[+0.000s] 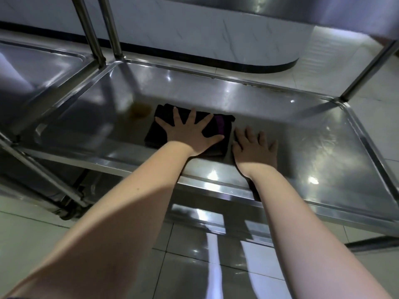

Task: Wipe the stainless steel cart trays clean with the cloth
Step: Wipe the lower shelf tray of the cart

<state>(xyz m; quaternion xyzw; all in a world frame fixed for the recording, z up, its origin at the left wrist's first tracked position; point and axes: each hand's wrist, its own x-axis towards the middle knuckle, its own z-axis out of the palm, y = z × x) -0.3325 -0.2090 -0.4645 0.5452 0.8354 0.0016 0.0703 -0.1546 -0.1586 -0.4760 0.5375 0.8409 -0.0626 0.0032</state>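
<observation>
Pressing flat with spread fingers, the left hand [187, 134] pins the dark cloth [218, 128] mid-tray [323, 147]; the right hand [255, 147] lies flat beside it, holding nothing, bare steel toward the right edge.

From my station I see two arms, both bare from the wrists down to the edge of view. The left forearm [112, 212] looks broad close to the camera and narrows to a slim wrist; the right forearm [302, 223] tapers likewise. The left hand [190, 134] and right hand [255, 147] are bare too. A thin dark sliver [13, 297] at the bottom-left corner, beside the left arm, may be a sleeve; I cannot tell.
</observation>
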